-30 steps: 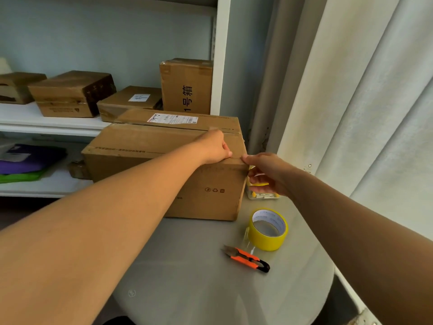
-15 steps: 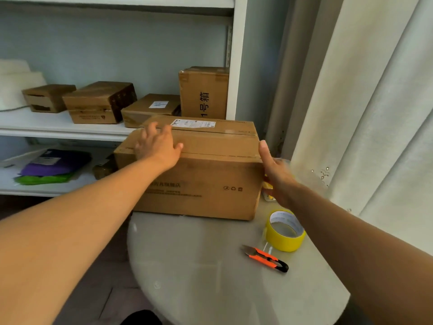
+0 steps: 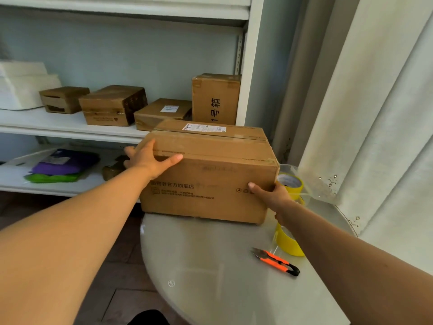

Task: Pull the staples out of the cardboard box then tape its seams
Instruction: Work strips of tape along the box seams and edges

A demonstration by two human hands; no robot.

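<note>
A large brown cardboard box with a white label on top stands at the far edge of a round pale table. My left hand grips its upper left corner, thumb across the front face and fingers round the side. My right hand grips the lower right corner, thumb on the front. A yellow tape roll lies by the box's right side, partly behind my right forearm. A second yellow roll sits behind it. Orange snips lie on the table.
A white shelf unit behind the table holds several smaller cardboard boxes and, lower down, purple and green bags. A pale curtain hangs at the right. The table's left edge drops to a dark floor.
My left hand moved from the box top to grip its left corner. My right hand dropped from the upper right edge to the lower right corner. The view shifted.
</note>
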